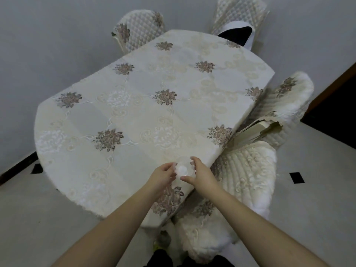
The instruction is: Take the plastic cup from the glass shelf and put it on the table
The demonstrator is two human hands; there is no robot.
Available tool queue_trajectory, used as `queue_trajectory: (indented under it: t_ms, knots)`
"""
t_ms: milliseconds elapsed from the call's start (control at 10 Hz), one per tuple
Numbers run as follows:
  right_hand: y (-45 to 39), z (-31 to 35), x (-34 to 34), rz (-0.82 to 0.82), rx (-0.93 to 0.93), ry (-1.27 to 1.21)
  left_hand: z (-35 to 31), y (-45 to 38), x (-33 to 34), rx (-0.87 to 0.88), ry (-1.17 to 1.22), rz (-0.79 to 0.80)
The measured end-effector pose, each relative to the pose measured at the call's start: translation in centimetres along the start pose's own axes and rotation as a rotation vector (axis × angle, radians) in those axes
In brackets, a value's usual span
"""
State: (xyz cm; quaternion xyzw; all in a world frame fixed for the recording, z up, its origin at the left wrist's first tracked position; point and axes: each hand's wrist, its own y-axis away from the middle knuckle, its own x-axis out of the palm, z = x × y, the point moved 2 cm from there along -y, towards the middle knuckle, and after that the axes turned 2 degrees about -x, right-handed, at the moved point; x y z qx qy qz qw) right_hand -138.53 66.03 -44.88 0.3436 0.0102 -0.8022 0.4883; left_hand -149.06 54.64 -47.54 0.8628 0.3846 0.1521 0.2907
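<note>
Plastic cup (pixel 183 169) (clear, seen from above) sat at near edge of counter (pixel 134 112), between my two hands. My left hand (pixel 161 175) cupped its left side, fingers curled against wall. My right hand (pixel 200 174) gripped right side, thumb and fingers closed around rim. Embroidered cloth covered counter; padded chair (pixel 244 170) stood just beside, right.

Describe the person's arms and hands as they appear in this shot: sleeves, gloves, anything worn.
Both forearms are bare all the way to the bottom edge of the picture, with no sleeve in view. The left hand and the right hand wear no gloves. No watch, bracelet or ring shows on either. The fingernails look short and unpainted, though the picture is soft there.
</note>
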Motion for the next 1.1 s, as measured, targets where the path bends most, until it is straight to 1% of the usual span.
queue_trajectory:
  t_ms: [100,200,300,400,600,800,900,1000,1100]
  knots:
    - [-1.0,0.3,0.5,-0.025,0.034,-0.008,-0.3,-1.7,-0.7,-0.004,-0.061,0.022]
    - [-2.0,0.7,0.6,-0.062,0.058,-0.012,-0.4,-3.0,-1.1,-0.014,-0.101,0.09]
    - [-2.8,1.0,0.6,-0.084,0.07,-0.021,-0.6,-4.0,-1.5,-0.02,-0.101,0.11]
    - [-3.3,1.0,0.9,-0.097,0.074,-0.03,-1.1,-4.8,-1.7,-0.011,-0.151,0.145]
    - [-4.0,0.7,1.2,-0.125,0.092,0.009,-2.0,-5.7,-2.1,0.041,-0.327,0.167]
    - [-4.2,0.5,1.3,-0.115,0.087,0.052,-1.4,-6.1,-2.4,0.09,-0.418,0.182]
    - [-4.2,0.5,1.4,-0.093,0.109,0.042,-1.6,-6.1,-2.5,0.081,-0.429,0.157]
    - [-4.2,0.4,1.4,-0.114,0.094,0.025,-1.3,-6.3,-3.0,0.076,-0.455,0.117]
    - [-3.7,0.0,1.0,-0.12,0.113,0.037,-1.5,-6.0,-3.9,0.102,-0.536,0.048]
